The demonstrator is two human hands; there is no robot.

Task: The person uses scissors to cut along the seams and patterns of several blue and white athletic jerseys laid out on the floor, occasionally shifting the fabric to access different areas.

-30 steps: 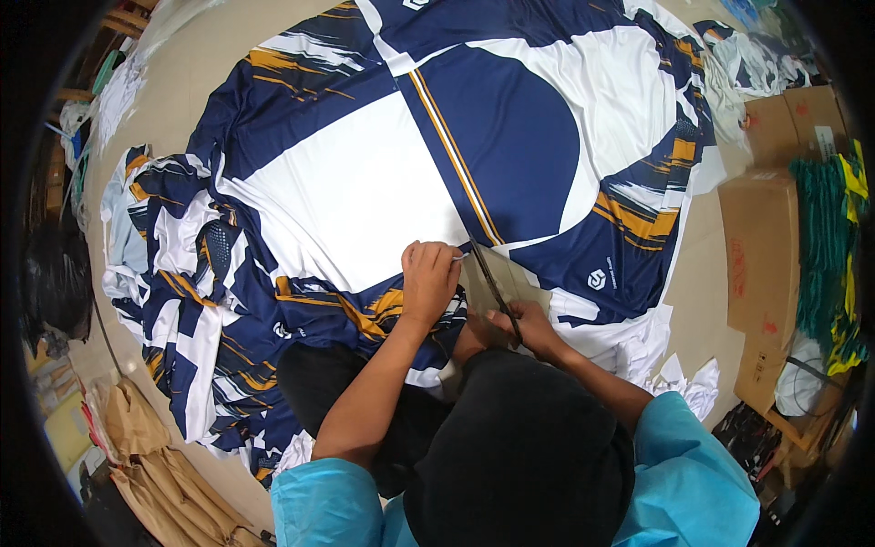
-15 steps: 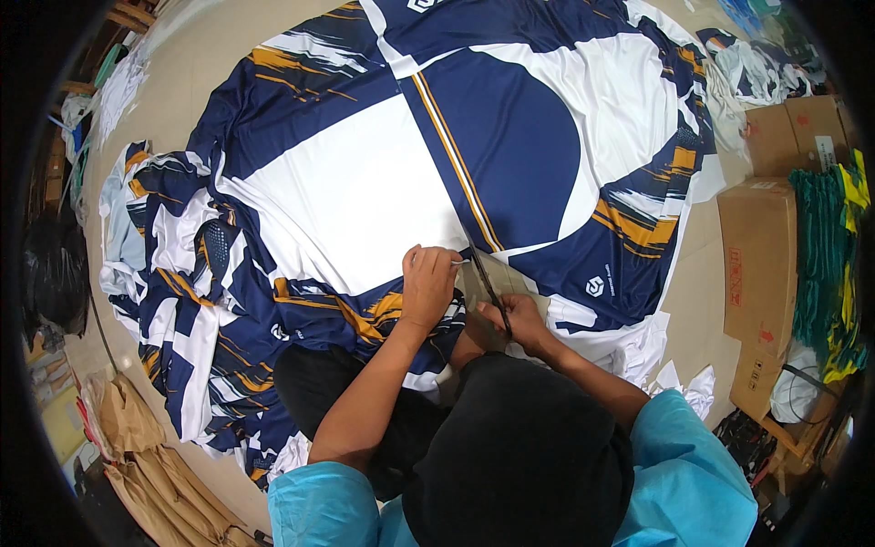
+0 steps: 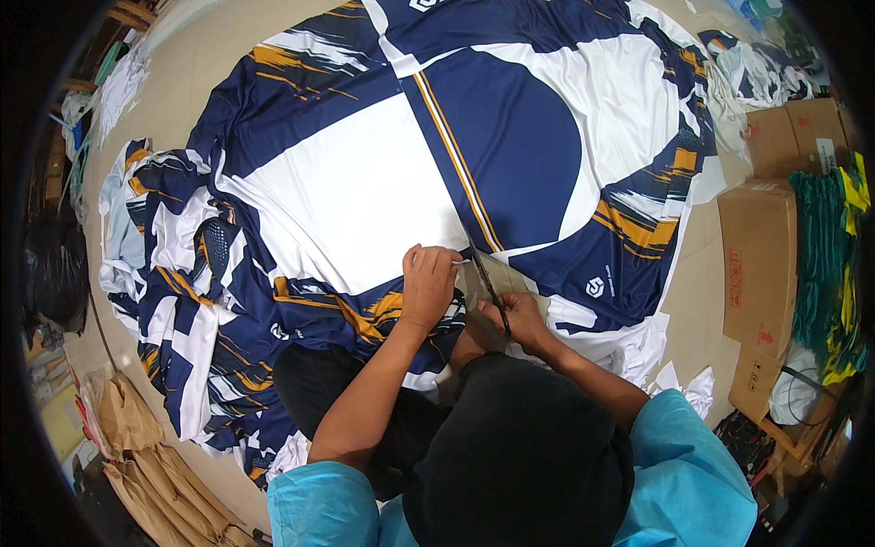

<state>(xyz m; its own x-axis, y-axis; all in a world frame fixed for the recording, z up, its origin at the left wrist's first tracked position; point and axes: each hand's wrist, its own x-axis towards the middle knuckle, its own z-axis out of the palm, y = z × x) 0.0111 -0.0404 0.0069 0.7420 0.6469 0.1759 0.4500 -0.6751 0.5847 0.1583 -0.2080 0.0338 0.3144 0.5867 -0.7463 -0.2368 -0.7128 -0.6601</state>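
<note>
A large spread of printed fabric (image 3: 510,128) in navy, white and orange lies over the floor in front of me. My right hand (image 3: 519,317) grips a pair of long dark scissors (image 3: 487,279), whose blades point away from me to the lower end of the striped navy panel (image 3: 460,169). Close by on the left, my left hand (image 3: 427,283) has its fingers closed on the edge of the white panel (image 3: 360,187). The scissors' tips meet the cloth just right of those fingers.
Crumpled printed cloth (image 3: 196,301) is heaped on the left. Cardboard boxes (image 3: 761,251) and green and yellow cloth (image 3: 820,273) stand at the right. White scraps (image 3: 697,387) lie near my right elbow. Brown paper or cloth (image 3: 150,456) and a black bag (image 3: 56,273) are at far left.
The scissors' handles and my right hand have shifted very slightly, and the blades look a little further apart. My left hand and the fabric stay put.
</note>
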